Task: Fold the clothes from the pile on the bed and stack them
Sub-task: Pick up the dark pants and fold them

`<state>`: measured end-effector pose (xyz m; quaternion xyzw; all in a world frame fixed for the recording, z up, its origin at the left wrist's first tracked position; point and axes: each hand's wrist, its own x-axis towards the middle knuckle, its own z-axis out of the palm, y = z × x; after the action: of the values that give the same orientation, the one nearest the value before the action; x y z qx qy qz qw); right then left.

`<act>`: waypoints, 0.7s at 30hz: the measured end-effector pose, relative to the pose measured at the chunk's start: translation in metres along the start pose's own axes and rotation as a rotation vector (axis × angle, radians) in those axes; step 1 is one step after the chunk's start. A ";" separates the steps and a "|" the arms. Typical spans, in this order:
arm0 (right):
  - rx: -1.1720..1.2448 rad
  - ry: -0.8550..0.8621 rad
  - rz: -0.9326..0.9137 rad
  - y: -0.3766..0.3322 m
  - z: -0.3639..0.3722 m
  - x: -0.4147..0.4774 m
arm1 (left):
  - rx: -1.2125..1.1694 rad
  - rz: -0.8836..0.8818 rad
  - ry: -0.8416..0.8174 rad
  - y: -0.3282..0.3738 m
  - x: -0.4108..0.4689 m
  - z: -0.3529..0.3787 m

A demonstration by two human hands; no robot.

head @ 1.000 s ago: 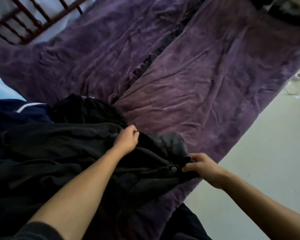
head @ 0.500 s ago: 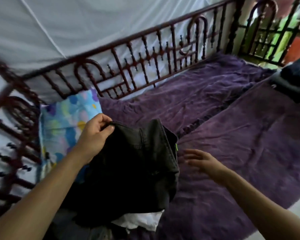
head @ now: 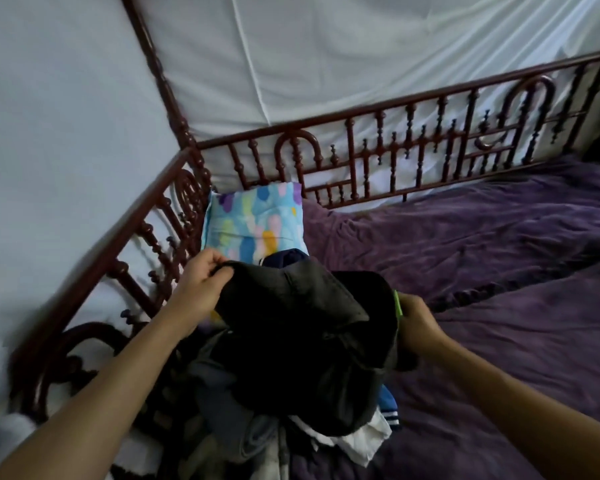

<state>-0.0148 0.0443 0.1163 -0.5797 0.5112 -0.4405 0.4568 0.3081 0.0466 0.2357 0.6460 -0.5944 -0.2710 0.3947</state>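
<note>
Holding a dark garment (head: 291,327) up over the pile of clothes (head: 222,420) at the near left of the bed. Left hand (head: 201,289) pinches the garment's upper left edge, thumb and fingers curled round the cloth. Right hand (head: 418,323) grips its right edge beside a green tag (head: 398,303). Pile shows grey, white and blue pieces. Patterned pillow (head: 253,226) just beyond, against the wooden rail (head: 395,150). Purple bedspread (head: 499,258) spreads right.

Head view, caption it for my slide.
Left hand and right hand hold a dark garment above the clothes pile on the bed.
</note>
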 end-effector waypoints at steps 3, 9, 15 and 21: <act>-0.055 0.156 -0.068 -0.038 -0.054 0.020 | -0.072 -0.019 -0.090 0.009 -0.001 0.007; -0.194 0.265 -0.335 -0.136 -0.127 0.041 | 0.078 0.012 -0.536 0.063 0.020 0.023; -0.451 0.397 -0.532 -0.234 -0.154 0.033 | -0.209 0.285 -0.053 0.122 0.062 0.037; -1.017 0.356 -0.561 -0.294 -0.190 0.003 | 0.049 0.697 0.329 0.176 0.084 0.034</act>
<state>-0.1442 0.0443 0.4410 -0.7552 0.5539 -0.3349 -0.1033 0.1953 -0.0391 0.3742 0.4495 -0.7132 0.0009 0.5378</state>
